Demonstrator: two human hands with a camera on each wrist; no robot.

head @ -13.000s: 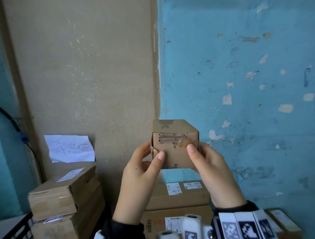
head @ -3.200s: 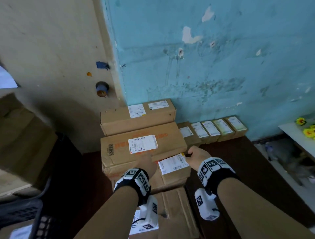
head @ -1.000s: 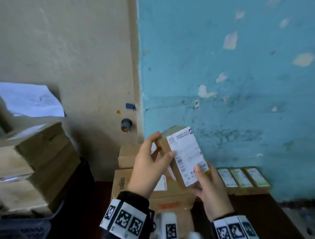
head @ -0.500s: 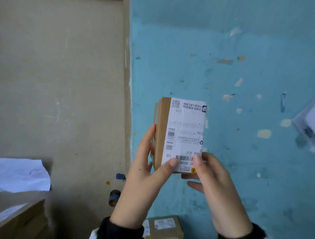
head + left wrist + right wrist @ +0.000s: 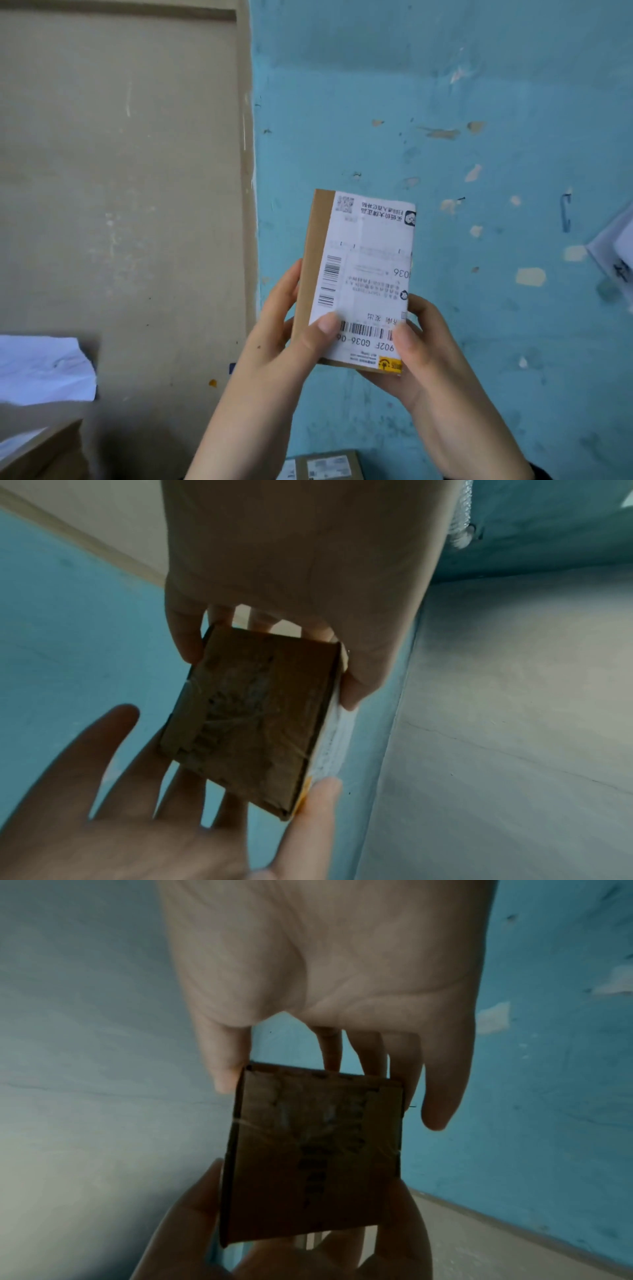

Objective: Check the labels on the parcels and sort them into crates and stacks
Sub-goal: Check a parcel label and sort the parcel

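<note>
Parcel [image 5: 356,274] stands upright at frame centre against the blue wall [image 5: 479,137], my left hand [image 5: 274,342] and right hand [image 5: 424,349] both gripping its lower end, thumbs covering part of the upside-down label [image 5: 370,260], whose small print is unreadable, another box [image 5: 325,466] cut off below.
</note>
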